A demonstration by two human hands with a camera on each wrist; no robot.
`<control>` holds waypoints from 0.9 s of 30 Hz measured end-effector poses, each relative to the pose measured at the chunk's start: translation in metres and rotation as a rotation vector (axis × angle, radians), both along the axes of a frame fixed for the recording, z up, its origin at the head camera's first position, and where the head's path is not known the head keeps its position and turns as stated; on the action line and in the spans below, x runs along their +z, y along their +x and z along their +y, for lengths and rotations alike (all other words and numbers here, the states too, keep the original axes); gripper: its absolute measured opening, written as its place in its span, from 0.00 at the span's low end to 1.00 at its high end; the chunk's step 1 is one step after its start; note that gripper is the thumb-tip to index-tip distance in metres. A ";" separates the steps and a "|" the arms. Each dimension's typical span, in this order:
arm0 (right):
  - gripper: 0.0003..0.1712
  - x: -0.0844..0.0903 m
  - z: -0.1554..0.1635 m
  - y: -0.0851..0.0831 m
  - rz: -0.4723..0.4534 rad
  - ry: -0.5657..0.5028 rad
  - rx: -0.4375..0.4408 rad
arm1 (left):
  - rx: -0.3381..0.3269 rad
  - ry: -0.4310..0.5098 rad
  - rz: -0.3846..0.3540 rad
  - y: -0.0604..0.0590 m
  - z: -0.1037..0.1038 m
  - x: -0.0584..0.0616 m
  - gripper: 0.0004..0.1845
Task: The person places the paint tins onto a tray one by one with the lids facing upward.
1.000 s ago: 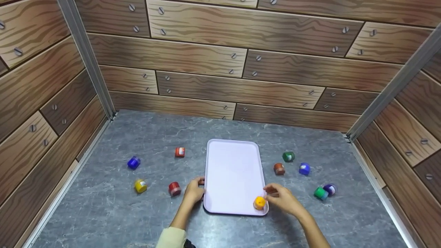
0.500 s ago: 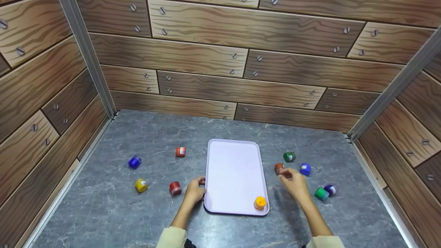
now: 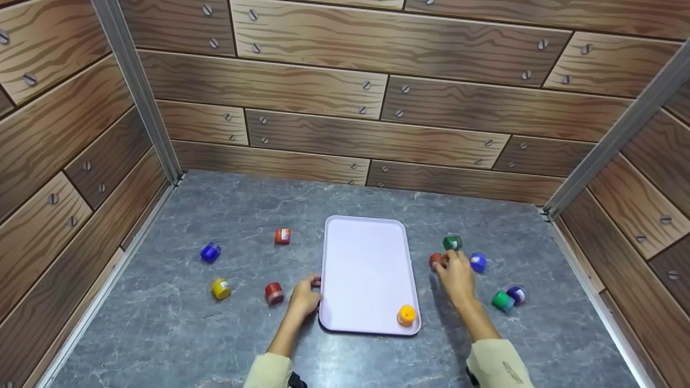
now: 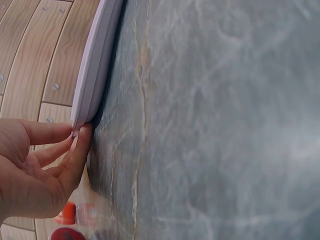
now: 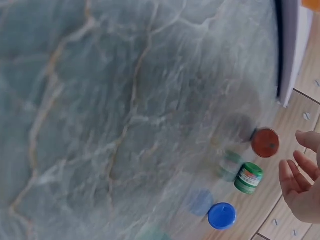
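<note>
A lilac tray (image 3: 366, 269) lies on the grey marbled surface, with an orange-yellow paint jar (image 3: 407, 316) standing in its near right corner. My left hand (image 3: 305, 298) pinches the tray's left edge between thumb and fingers, as the left wrist view confirms at the tray rim (image 4: 92, 75). To the right of the tray, my right hand (image 3: 457, 276) reaches over a brown-red paint jar (image 3: 435, 261). In the right wrist view that hand (image 5: 304, 180) has thumb and fingers spread apart, close to the jar's round lid (image 5: 265, 142). Its grasp area is partly cut off.
Right of the tray lie a dark green jar (image 3: 452, 242), a blue jar (image 3: 477, 262), a green jar (image 3: 503, 300) and a purple jar (image 3: 517, 294). On the left are blue (image 3: 211, 252), yellow (image 3: 221, 289), dark red (image 3: 274, 293) and orange-red (image 3: 282, 236) jars. Wood-patterned walls enclose the surface.
My right hand has left the orange-yellow jar in the tray corner and moved away to the right, to the brown-red jar. The left hand stays on the tray edge.
</note>
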State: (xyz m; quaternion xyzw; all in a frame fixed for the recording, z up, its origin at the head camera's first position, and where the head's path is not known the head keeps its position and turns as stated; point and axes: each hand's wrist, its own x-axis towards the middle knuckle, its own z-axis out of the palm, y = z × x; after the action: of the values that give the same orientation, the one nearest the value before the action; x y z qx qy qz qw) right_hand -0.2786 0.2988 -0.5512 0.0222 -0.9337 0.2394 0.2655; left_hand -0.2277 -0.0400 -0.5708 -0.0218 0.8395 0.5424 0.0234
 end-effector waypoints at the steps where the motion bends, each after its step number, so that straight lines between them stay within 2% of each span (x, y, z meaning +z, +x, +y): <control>1: 0.13 -0.002 -0.001 -0.002 0.015 0.022 0.001 | 0.003 -0.002 0.003 0.000 0.000 0.001 0.27; 4: 0.16 -0.007 -0.002 -0.008 0.048 0.080 -0.012 | 0.003 -0.006 0.007 -0.001 -0.001 0.002 0.26; 8: 0.19 -0.013 -0.001 -0.011 0.036 0.124 -0.042 | -0.001 -0.022 0.005 -0.002 0.000 0.001 0.25; 15: 0.14 -0.015 0.001 -0.011 -0.035 0.102 -0.023 | -0.003 -0.013 -0.002 -0.001 -0.001 -0.001 0.26; 21: 0.12 -0.013 0.006 -0.010 -0.093 -0.030 -0.008 | 0.002 -0.031 0.011 -0.001 -0.001 -0.001 0.26; 27: 0.06 -0.011 0.006 -0.014 -0.163 -0.270 -0.090 | 0.003 -0.051 0.028 -0.002 -0.001 -0.001 0.25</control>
State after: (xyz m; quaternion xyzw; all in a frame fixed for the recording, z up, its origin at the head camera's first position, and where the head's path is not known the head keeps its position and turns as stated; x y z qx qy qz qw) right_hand -0.2924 0.3044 -0.5624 -0.0750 -0.9114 0.3518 0.1998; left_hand -0.2296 -0.0407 -0.5716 -0.0160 0.8533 0.5210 0.0101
